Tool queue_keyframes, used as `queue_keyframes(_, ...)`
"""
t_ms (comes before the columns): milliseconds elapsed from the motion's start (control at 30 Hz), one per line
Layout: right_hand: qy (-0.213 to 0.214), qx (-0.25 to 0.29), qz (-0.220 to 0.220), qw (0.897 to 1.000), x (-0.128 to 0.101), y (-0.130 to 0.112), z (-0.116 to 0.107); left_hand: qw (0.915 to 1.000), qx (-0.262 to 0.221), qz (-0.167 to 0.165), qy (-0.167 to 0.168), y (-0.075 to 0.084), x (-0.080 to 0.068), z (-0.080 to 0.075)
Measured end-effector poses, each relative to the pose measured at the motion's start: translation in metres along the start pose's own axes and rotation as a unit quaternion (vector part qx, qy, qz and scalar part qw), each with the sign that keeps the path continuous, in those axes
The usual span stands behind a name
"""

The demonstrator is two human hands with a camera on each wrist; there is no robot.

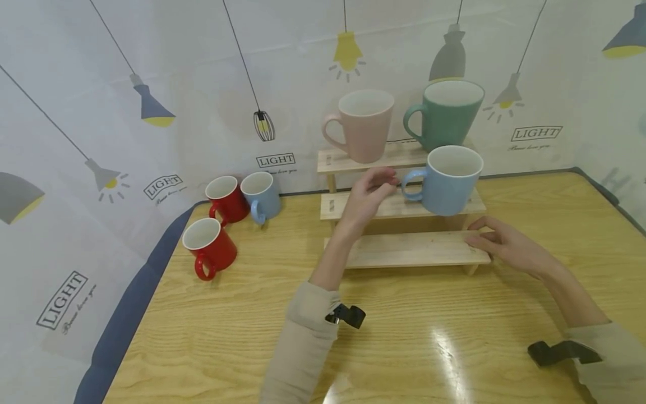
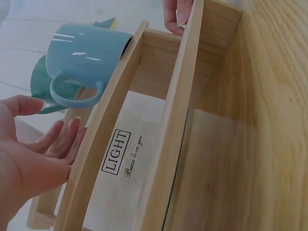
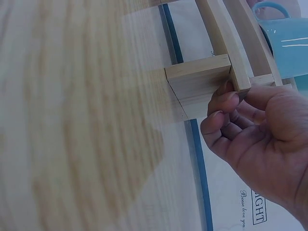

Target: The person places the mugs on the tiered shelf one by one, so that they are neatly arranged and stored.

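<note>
A three-tier wooden shelf (image 1: 404,251) stands on the table. On its middle tier is a light blue mug (image 1: 451,182), handle to the left. My left hand (image 1: 367,199) is just left of that handle, fingers loosely bent and holding nothing; the left wrist view shows a gap between the fingertips and the mug (image 2: 89,55). With my right hand (image 1: 510,244) I pinch the right end of the lowest board, thumb and fingers around its edge in the right wrist view (image 3: 240,79). The top tier carries a pink mug (image 1: 367,129) and a green mug (image 1: 449,118).
At the table's left side stand two red mugs, one at the back (image 1: 231,203) and one nearer (image 1: 217,249), beside another light blue mug (image 1: 266,201). A white cloth backdrop (image 1: 202,67) printed with lamps rises behind the wooden table (image 1: 404,325).
</note>
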State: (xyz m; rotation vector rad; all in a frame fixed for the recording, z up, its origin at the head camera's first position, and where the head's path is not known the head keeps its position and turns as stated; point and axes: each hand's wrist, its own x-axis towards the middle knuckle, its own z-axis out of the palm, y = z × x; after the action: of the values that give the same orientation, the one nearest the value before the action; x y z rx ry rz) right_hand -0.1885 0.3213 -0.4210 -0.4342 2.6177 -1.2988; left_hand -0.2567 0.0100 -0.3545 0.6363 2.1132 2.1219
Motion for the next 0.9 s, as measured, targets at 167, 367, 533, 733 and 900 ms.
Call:
queue_keyframes(167,0.001,0.002,0.000,1.000,0.000,0.001,0.000,1.0000,-0.001,0.001,0.002,0.002,-0.007,-0.012)
queue_keyframes(367,0.001,0.000,-0.001,1.000,0.000,0.000,0.000,0.9996,-0.012,0.019,0.016,0.007,-0.017,-0.027)
queue_keyframes(533,0.001,-0.004,0.002,1.000,0.000,0.000,0.000,0.9986,-0.032,0.032,0.026,0.010,-0.024,-0.042)
queue_keyframes(733,0.000,-0.002,0.002,1.000,-0.001,0.000,0.000,0.9985,-0.023,0.030,0.040,0.013,-0.034,-0.063)
queue_keyframes(900,0.000,0.001,-0.002,1.000,-0.001,0.000,0.000,0.9978,-0.012,0.031,0.058,0.014,-0.041,-0.082)
